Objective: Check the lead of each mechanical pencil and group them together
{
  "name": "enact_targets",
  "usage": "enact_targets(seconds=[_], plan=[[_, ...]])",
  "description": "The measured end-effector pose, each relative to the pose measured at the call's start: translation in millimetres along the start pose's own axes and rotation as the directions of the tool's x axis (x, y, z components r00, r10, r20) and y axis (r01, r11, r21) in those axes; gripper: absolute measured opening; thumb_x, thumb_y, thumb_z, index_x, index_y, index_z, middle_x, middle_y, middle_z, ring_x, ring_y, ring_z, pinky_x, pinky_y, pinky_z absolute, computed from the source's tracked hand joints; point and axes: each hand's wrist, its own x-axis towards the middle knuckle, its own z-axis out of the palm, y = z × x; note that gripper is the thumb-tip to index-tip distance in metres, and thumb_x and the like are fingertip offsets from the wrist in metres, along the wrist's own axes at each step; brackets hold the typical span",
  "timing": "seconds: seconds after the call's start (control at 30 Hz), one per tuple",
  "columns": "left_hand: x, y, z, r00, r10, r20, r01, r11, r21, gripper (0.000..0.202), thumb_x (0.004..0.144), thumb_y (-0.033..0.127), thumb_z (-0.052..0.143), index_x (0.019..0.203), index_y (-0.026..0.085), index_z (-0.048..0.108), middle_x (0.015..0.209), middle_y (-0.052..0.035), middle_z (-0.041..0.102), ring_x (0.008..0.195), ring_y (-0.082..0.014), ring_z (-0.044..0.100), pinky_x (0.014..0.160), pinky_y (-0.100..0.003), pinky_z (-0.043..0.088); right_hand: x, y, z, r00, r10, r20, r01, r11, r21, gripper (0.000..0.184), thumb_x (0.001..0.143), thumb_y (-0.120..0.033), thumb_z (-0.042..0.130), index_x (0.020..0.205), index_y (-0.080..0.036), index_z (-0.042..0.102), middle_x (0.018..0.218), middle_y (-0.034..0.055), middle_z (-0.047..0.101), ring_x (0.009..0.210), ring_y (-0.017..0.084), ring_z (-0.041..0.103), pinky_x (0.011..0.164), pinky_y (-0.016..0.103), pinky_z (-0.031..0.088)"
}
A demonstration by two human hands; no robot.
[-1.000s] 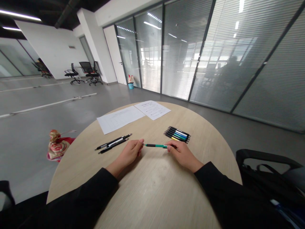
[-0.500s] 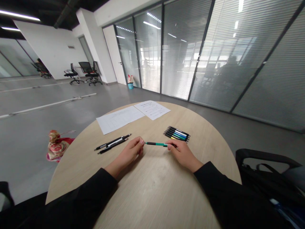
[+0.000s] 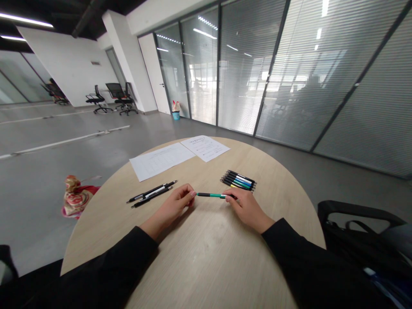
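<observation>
A green pen (image 3: 212, 195) with a black grip lies level between my hands, just over the tabletop. My right hand (image 3: 246, 206) is closed on its black end. My left hand (image 3: 180, 201) is closed in a pinch at the tip; its fingers hide the point of the pen. Behind my right hand a row of several pens (image 3: 238, 180) lies side by side, with black, white, blue, green and yellow among their colours. Left of my left hand, a few black and white pens (image 3: 152, 194) lie slanted on the table.
The round wooden table (image 3: 209, 257) bears two printed sheets (image 3: 164, 161) near its far edge. To the right stands a black chair (image 3: 360, 212) with a dark bag on it. A patterned cloth bundle (image 3: 76, 197) is on the floor at left.
My left fingers have shifted slightly right and now cover the pen's tip, which showed before. The pen appears rolled a little. My right hand stays nearly in place.
</observation>
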Motion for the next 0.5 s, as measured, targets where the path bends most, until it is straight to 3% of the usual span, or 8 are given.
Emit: enact_targets(seconds=[0.5], plan=[[1.2, -2.2, -1.1, 0.997, -0.076, 0.007, 0.076, 0.995, -0.069, 0.03, 0.082, 0.043, 0.072, 0.079, 0.018, 0.056, 0.066, 0.0003, 0.061, 0.06, -0.0117, 0.053, 0.058, -0.025, 0.039, 0.3, -0.8, -1.6, 1.0, -0.022, 0.002, 0.022, 0.999, -0.035, 0.018, 0.097, -0.022, 0.053, 0.099, -0.018, 0.07, 0.098, 0.0085, 0.075, 0.091, 0.022, 0.069, 0.083, 0.034, 0.051]])
